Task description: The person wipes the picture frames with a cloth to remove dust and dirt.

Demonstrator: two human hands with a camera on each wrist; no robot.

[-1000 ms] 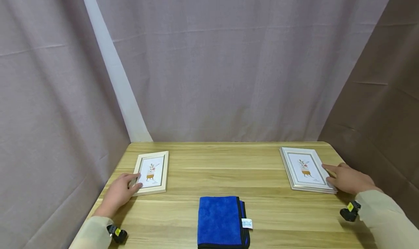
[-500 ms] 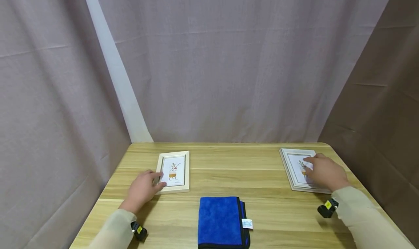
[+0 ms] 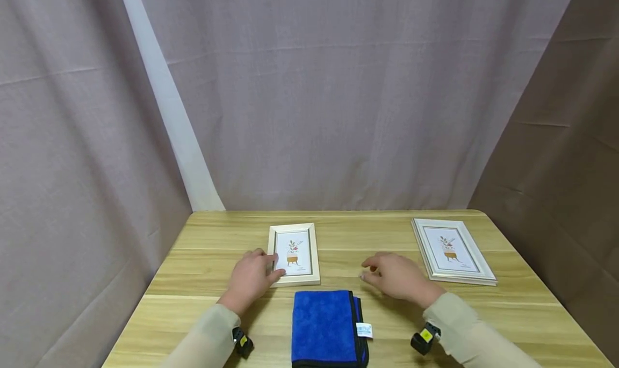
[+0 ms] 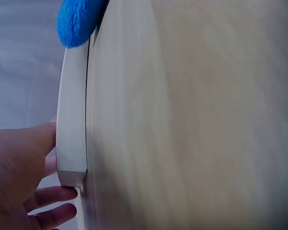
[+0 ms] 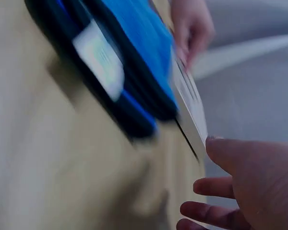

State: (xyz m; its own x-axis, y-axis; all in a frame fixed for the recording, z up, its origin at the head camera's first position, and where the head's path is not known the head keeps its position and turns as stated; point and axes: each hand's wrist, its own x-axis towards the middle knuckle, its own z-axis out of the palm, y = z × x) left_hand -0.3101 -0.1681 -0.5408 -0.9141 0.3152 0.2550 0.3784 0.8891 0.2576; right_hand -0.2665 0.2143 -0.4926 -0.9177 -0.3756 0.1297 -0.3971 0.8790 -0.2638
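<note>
Left hand [image 3: 249,278] relaxed, touching left side of cream picture frame [image 3: 294,254]; right hand [image 3: 397,275] loose, apart from frame.

I can read no words: the white tag [image 3: 365,330] on the blue cloth [image 3: 323,325] is too blurred, and the cream frame [image 3: 292,254], like the white frame [image 3: 453,252] near my desk [image 3: 367,236]'s far right corner, bears only tiny, illegible marks.
</note>
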